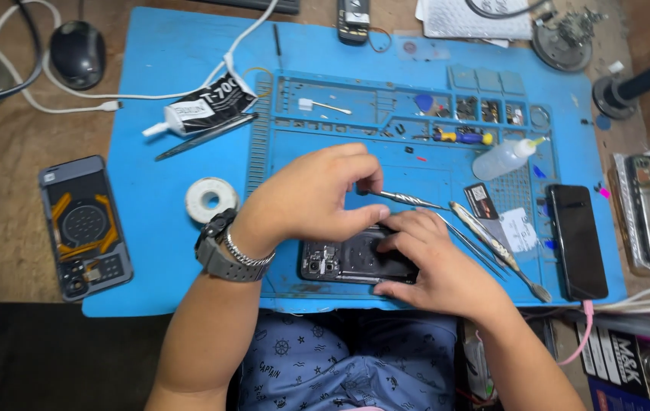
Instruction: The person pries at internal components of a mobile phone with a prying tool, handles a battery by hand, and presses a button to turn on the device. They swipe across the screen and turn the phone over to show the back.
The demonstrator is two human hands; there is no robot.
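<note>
Resting flat on the blue work mat (pixel 150 114), near its front edge, an opened phone (pixel 351 262) lies with its back removed and internal boards exposed. The left hand (pixel 309 198) arches over the upper edge of the phone; its fingers (pixel 367 176) are pinched together, though what they pinch is too small to tell. The right hand (pixel 431 262) lies on the right half of the phone, fingers together and pressed flat on the inner surface, thumb hooked under the lower edge.

Handling judgement: the phone is light and stiff, but with the cover off it is fragile; the boards and camera cluster at its left end should not bear pressure. Grip is best taken along the long frame edges.

Metal tweezers (pixel 408 199) and a spudger (pixel 496 247) lie just beside the right hand. A second dark phone (pixel 578 240) lies farther right, a tape roll (pixel 212 199) and an adhesive tube (pixel 207 106) to the left. A separate back cover (pixel 85 227) lies on the counter (pixel 5 228), off the mat.
</note>
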